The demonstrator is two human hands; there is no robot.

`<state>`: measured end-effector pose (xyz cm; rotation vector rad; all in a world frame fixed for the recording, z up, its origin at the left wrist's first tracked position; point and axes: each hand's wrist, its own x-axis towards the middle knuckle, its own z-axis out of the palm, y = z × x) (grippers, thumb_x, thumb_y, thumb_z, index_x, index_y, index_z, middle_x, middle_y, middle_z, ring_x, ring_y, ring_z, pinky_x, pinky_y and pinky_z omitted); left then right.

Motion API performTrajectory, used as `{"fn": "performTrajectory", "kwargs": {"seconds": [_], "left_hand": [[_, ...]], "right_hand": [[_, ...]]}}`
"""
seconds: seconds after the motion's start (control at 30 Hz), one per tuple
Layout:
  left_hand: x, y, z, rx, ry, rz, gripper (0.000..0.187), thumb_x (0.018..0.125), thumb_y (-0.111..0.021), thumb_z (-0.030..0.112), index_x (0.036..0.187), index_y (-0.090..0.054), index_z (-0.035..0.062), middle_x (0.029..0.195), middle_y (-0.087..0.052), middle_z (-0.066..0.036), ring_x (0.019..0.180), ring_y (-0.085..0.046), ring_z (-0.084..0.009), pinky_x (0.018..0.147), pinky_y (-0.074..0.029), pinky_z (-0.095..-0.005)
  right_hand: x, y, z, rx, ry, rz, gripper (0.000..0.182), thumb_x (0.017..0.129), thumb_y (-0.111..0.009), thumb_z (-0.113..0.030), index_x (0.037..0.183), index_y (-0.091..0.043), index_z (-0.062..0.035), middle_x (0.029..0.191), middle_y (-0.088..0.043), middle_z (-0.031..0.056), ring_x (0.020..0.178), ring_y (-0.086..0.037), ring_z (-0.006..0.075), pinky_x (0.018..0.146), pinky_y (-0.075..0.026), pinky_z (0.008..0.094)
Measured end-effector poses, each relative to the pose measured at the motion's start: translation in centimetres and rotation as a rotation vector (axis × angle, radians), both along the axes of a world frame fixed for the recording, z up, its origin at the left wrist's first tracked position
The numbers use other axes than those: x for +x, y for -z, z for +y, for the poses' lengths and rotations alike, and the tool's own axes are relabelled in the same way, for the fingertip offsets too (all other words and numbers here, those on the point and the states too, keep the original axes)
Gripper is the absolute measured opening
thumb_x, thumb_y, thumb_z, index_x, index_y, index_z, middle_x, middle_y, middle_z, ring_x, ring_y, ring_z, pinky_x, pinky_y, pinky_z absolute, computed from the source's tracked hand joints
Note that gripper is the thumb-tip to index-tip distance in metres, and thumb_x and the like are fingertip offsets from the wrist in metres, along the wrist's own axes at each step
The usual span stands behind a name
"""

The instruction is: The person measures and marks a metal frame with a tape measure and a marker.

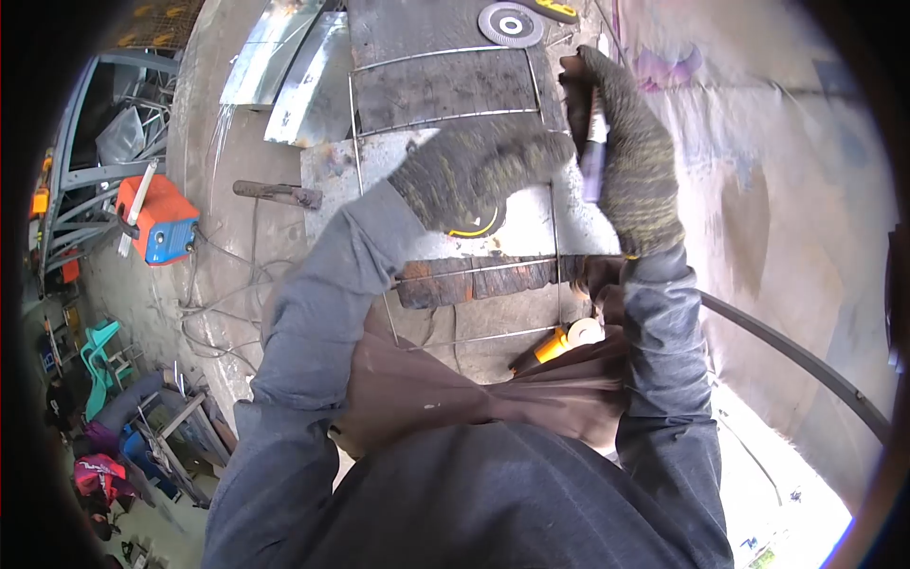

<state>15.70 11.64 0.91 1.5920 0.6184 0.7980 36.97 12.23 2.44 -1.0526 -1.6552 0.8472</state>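
My left hand (pixel 479 171), in a dark knitted glove, is closed above a bright metal plate (pixel 355 163). A dark shape with a curved yellow edge (pixel 477 230) shows under its palm; I cannot tell what it is. My right hand (pixel 640 156), gloved alike, grips a white and purple marker (pixel 593 156) beside the plate's right edge. A thin rod frame with crossbars (pixel 445 116) lies over the plate and dark boards, running under my left hand and down toward my lap.
A grinding disc (pixel 511 25) lies at the top. Metal sheets (pixel 308 81) and a handled tool (pixel 277 193) are at left. An orange and blue machine (pixel 158 220) stands farther left. A yellow tool (pixel 552 347) is near my lap. Another person (pixel 100 479) is at lower left.
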Motion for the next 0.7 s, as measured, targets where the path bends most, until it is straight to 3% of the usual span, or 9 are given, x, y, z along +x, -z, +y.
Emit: {"fn": "performTrajectory", "kwargs": {"seconds": [0.03,0.13,0.23,0.37,0.47,0.53,0.57,0.6,0.7], "left_hand": [[0.5,-0.9,-0.2,-0.103,0.036,0.071,0.032,0.101,-0.061,0.025,0.12,-0.063,-0.0006,0.114,-0.069,-0.009,0.107,-0.064,-0.0172,0.092,-0.052,-0.0307],[1.6,-2.8,-0.4,-0.311,0.013,0.232,0.032,0.101,-0.061,0.026,0.115,-0.064,-0.0025,0.104,-0.07,-0.009,0.098,-0.066,-0.0169,0.087,-0.053,-0.0313],[1.3,-2.5,0.2,-0.177,-0.009,0.103,0.03,0.102,-0.058,0.024,0.117,-0.064,-0.0007,0.097,-0.069,-0.009,0.09,-0.067,-0.0159,0.082,-0.054,-0.0297],[0.3,-2.4,-0.2,0.184,-0.023,0.168,0.029,0.104,-0.056,0.024,0.118,-0.065,0.0009,0.1,-0.068,-0.009,0.085,-0.065,-0.0136,0.079,-0.054,-0.0285],[0.1,-2.6,0.0,-0.394,0.053,-0.002,0.031,0.105,-0.053,0.023,0.125,-0.063,0.0018,0.104,-0.067,-0.008,0.083,-0.063,-0.0116,0.079,-0.053,-0.0277],[-0.6,-0.9,0.5,0.214,0.004,-0.009,0.033,0.106,-0.049,0.02,0.132,-0.059,0.003,0.106,-0.066,-0.007,0.086,-0.062,-0.0109,0.078,-0.053,-0.027],[-1.3,-1.1,0.5,-0.178,0.084,-0.01,0.035,0.105,-0.051,0.018,0.137,-0.055,0.0033,0.112,-0.066,-0.01,0.093,-0.065,-0.0134,0.083,-0.055,-0.0297],[-1.9,-1.1,0.5,-0.177,0.081,-0.011,0.035,0.105,-0.051,0.018,0.137,-0.055,0.0033,0.112,-0.066,-0.01,0.093,-0.065,-0.0134,0.083,-0.055,-0.0297],[-3.3,-0.9,1.0,0.606,-0.138,0.371,0.041,0.098,-0.061,0.017,0.136,-0.057,0.0042,0.13,-0.061,-0.017,0.11,-0.065,-0.0298,0.1,-0.053,-0.0422]], "right_hand": [[-1.0,-2.6,-0.9,-0.016,0.061,-0.366,0.059,0.089,-0.069,0.0,0.144,-0.048,-0.0083,0.138,-0.059,0.0096,0.123,-0.06,0.0211,0.099,-0.053,0.0326],[-1.4,-2.3,-0.7,0.088,0.068,-0.389,0.071,0.084,-0.071,0.004,0.148,-0.043,-0.0099,0.139,-0.058,0.0095,0.13,-0.056,0.0239,0.101,-0.052,0.036],[-1.7,-2.0,-0.2,0.185,0.179,-0.449,0.061,0.083,-0.07,-0.002,0.139,-0.053,-0.0184,0.127,-0.065,0.0114,0.111,-0.066,0.0315,0.092,-0.055,0.0422],[-1.4,-1.7,0.4,0.227,0.216,-0.494,0.056,0.085,-0.067,0.005,0.137,-0.053,-0.0088,0.131,-0.064,0.0104,0.124,-0.061,0.0253,0.099,-0.052,0.0372],[-0.7,-1.8,0.9,0.294,0.311,-0.612,0.05,0.085,-0.063,0.009,0.131,-0.057,-0.0088,0.123,-0.068,0.0112,0.116,-0.066,0.0268,0.095,-0.054,0.0364],[-0.4,-2.6,1.5,0.426,0.41,-0.716,0.049,0.083,-0.06,0.01,0.128,-0.059,-0.0082,0.115,-0.07,0.0117,0.108,-0.068,0.0273,0.089,-0.055,0.0366],[0.4,-2.8,2.0,0.336,0.491,-0.7,0.048,0.083,-0.06,0.008,0.128,-0.059,-0.0082,0.112,-0.071,0.0116,0.103,-0.07,0.0274,0.088,-0.056,0.0368],[2.1,-2.5,2.7,0.333,0.563,-0.733,0.038,0.09,-0.06,0.001,0.127,-0.06,-0.0079,0.106,-0.072,0.0119,0.097,-0.071,0.0252,0.085,-0.056,0.035],[2.8,-3.3,2.6,0.196,0.53,-0.28,0.033,0.102,-0.056,-0.038,0.111,-0.069,-0.0091,0.074,-0.068,0.0072,0.066,-0.067,0.0181,0.063,-0.052,0.032]]}}
